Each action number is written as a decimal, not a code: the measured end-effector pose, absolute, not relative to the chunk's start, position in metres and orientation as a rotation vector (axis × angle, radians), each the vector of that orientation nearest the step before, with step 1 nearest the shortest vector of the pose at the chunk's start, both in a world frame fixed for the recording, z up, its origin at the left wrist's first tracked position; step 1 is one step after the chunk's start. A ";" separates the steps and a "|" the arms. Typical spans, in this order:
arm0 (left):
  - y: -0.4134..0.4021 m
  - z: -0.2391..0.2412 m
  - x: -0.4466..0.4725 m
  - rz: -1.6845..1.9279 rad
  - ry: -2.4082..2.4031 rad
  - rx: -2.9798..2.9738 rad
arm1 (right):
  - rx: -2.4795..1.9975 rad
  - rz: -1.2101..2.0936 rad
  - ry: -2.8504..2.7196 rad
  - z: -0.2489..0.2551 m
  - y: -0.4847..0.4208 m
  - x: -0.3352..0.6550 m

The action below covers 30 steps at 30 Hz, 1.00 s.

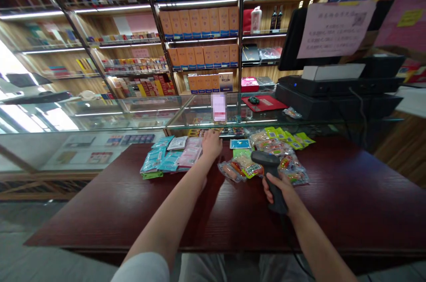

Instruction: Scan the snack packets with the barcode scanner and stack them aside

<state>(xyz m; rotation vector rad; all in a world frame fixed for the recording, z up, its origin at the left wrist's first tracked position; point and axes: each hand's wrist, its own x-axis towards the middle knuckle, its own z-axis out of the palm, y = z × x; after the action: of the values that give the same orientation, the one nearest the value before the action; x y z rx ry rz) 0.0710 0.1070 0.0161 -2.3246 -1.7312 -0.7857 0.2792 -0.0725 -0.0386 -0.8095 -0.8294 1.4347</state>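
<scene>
- Progress: left packet group (156, 157) and right packet group (271, 144) lie apart on the table (100, 211); finished and remaining portions cannot be told
- Right hand (282, 188): fingers wrapped around the handheld scanner (266, 157), over the right group
- Left hand (212, 143): between groups, fingers bent; pinching cannot be told
- Count: one scanner, one phone (218, 103); overlapping packets prevent counting

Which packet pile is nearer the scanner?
The right-hand pile of clear and yellow-green packets: the scanner, held in the right hand, overlaps it in view. The mostly blue and pink pile lies left of the left hand.
</scene>
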 end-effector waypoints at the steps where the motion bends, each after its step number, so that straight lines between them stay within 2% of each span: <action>1: 0.110 0.010 0.083 -0.765 -1.694 -2.400 | -0.808 1.433 -0.826 -0.039 -0.072 0.279; 9: 0.141 -0.027 0.137 -0.287 -1.570 -2.768 | -0.809 1.421 -0.804 -0.041 -0.069 0.280; 16: 0.151 -0.031 0.141 -0.160 -1.660 -2.738 | -0.784 1.422 -0.809 -0.042 -0.068 0.279; 24: 0.144 -0.025 0.139 -0.186 -1.634 -2.750 | -0.789 1.428 -0.812 -0.041 -0.067 0.279; 28: 0.134 -0.017 0.125 -0.340 -1.657 -2.696 | -0.797 1.423 -0.809 -0.039 -0.068 0.278; 30: 0.129 -0.013 0.113 -0.563 -1.707 -2.671 | -0.798 1.423 -0.810 -0.037 -0.070 0.278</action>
<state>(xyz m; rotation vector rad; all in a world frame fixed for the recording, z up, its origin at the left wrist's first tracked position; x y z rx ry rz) 0.1134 0.1289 -0.0126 -2.6710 -1.7073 -0.5627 0.2776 -0.0703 -0.0373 -0.7984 -0.8105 1.4232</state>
